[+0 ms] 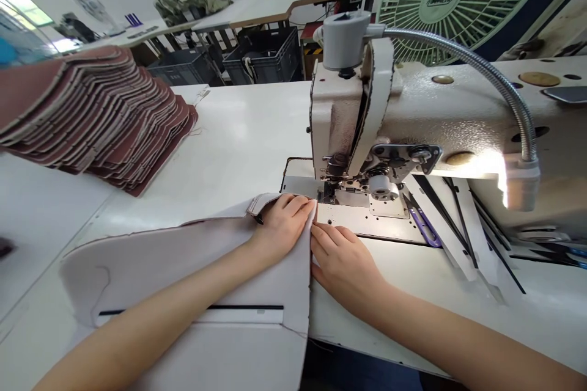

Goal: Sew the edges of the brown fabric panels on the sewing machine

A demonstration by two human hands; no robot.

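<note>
A pale grey-white fabric piece (183, 263) lies flat on the white sewing table (238, 134), its right edge running toward the presser foot (329, 190) of the cream sewing machine (367, 110). My left hand (282, 226) presses flat on the fabric's top right corner, fingers pointing at the needle. My right hand (342, 263) rests beside the fabric's right edge, fingertips touching it, just in front of the metal needle plate (367, 220). A black stripe (192, 309) crosses the fabric near me.
A tall stack of reddish-brown fabric pieces (96, 110) sits at the left. A gooseneck lamp (520, 177) hangs at the right over strips and purple-handled scissors (426, 226). A green fan (458, 0), dark crates (261, 58) and another table stand behind.
</note>
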